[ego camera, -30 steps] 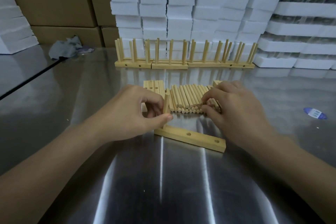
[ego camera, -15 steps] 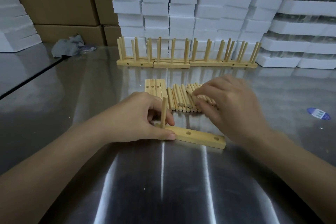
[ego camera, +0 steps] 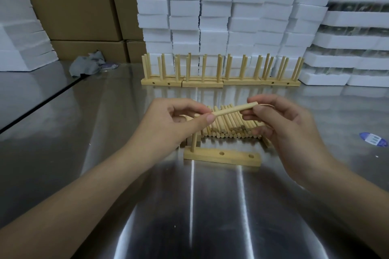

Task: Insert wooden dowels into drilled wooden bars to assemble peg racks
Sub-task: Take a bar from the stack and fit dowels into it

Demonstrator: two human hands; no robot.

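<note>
A drilled wooden bar (ego camera: 223, 157) lies on the steel table in front of me. One dowel (ego camera: 193, 142) stands upright in its left hole; two holes to the right are open. Above it, a loose dowel (ego camera: 234, 109) hangs nearly level in the air. My left hand (ego camera: 168, 124) pinches its left end and my right hand (ego camera: 280, 124) pinches its right end. Behind the hands lies a pile of loose dowels (ego camera: 229, 127), partly hidden by my fingers.
Several finished peg racks (ego camera: 221, 79) stand in a row at the back. White foam blocks (ego camera: 221, 17) and cardboard boxes (ego camera: 73, 6) are stacked behind them. A grey rag (ego camera: 86, 65) lies back left, a blue sticker (ego camera: 373, 139) at the right.
My left hand let go of the upright dowel in the bar and rose. My right hand lifted a dowel from the pile; both hands now hold it above the bar.
</note>
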